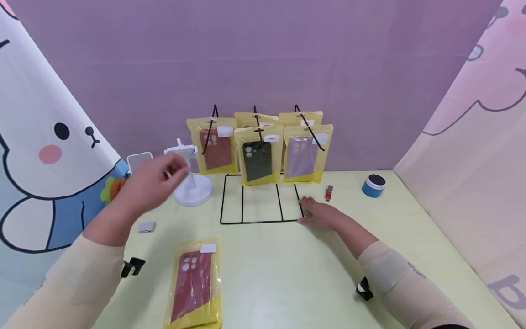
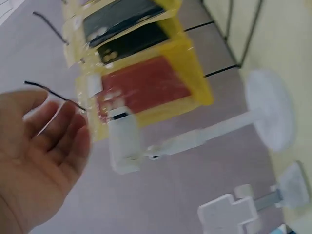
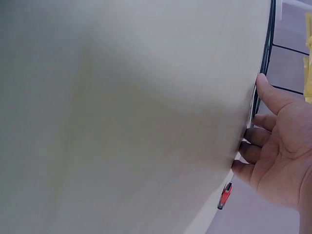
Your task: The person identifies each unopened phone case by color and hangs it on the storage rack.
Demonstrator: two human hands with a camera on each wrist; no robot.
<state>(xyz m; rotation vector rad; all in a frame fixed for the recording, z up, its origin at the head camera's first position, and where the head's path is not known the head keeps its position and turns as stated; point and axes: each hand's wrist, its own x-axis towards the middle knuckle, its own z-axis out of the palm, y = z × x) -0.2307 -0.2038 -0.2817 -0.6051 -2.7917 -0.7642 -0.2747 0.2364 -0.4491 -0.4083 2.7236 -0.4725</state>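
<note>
My left hand (image 1: 154, 183) is raised in front of a white phone stand (image 1: 193, 189), its fingers loosely bent with nothing between them. In the left wrist view it hovers beside a black wire hook (image 2: 51, 91) and a bagged red phone case (image 2: 146, 85). With thumb and fingertips, my right hand (image 1: 320, 214) touches the right front corner of a black wire display rack (image 1: 259, 222). Yellow pouches hang from its hooks, among them a black phone case (image 1: 257, 161) and a purple phone case (image 1: 301, 157). Another bagged red phone case (image 1: 192, 285) lies on the table in front.
A red USB stick (image 1: 328, 193) lies right of the rack, with a blue round speaker (image 1: 373, 186) farther right. Behind my left hand stands a smaller white stand (image 1: 139, 160). A small grey card reader (image 1: 146, 227) lies at the left. A purple cloth wall (image 1: 263, 68) rises behind.
</note>
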